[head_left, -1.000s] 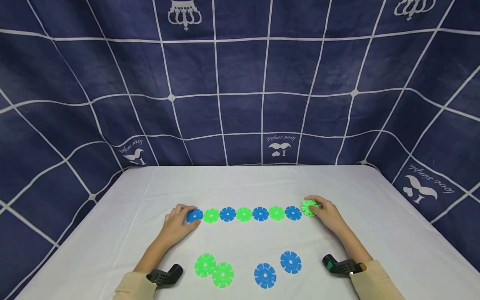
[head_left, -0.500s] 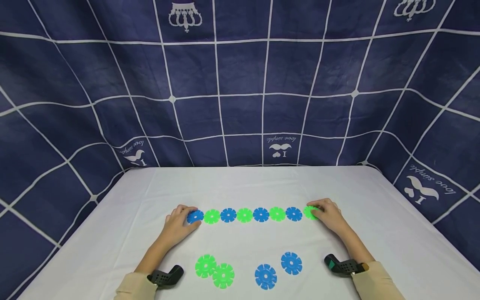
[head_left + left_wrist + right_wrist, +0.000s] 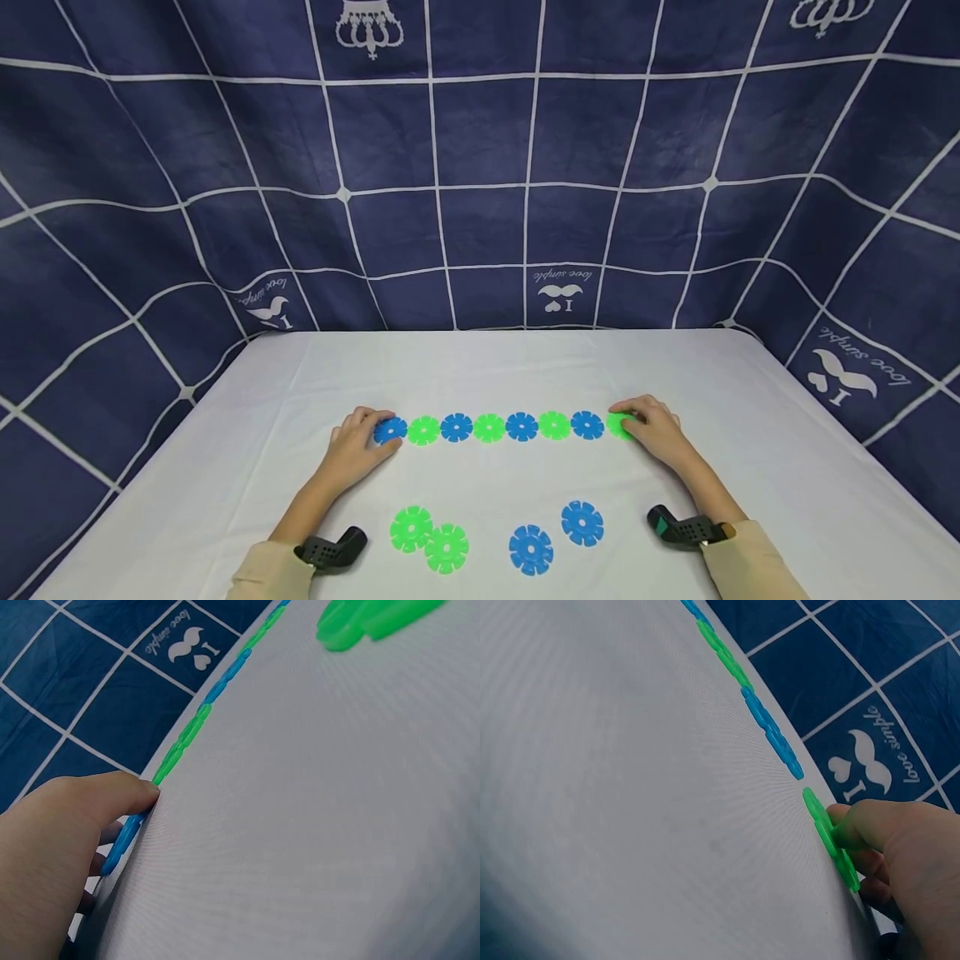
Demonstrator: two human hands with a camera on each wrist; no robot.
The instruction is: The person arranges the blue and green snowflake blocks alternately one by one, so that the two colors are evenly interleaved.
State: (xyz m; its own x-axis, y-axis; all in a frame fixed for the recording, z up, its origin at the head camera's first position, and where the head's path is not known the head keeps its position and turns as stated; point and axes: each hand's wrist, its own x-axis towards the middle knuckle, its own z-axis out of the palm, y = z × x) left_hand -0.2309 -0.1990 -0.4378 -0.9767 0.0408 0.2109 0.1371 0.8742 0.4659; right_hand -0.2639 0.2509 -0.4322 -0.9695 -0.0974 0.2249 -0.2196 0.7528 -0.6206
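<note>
Eight snowflake discs form my row on the white tablecloth [image 3: 247, 417], blue and green alternating. My left hand [image 3: 352, 450] lies with its fingertips touching the end blue disc [image 3: 390, 430]; its thumb sits at that disc's near edge. At the other end my right hand [image 3: 656, 429] pinches the last green disc [image 3: 619, 425], just beside its blue neighbour [image 3: 587, 424]. Nearer me than both grips lie two green discs [image 3: 429, 537] overlapping and two blue discs [image 3: 555, 537] just apart, with bare cloth beyond either hand.
</note>
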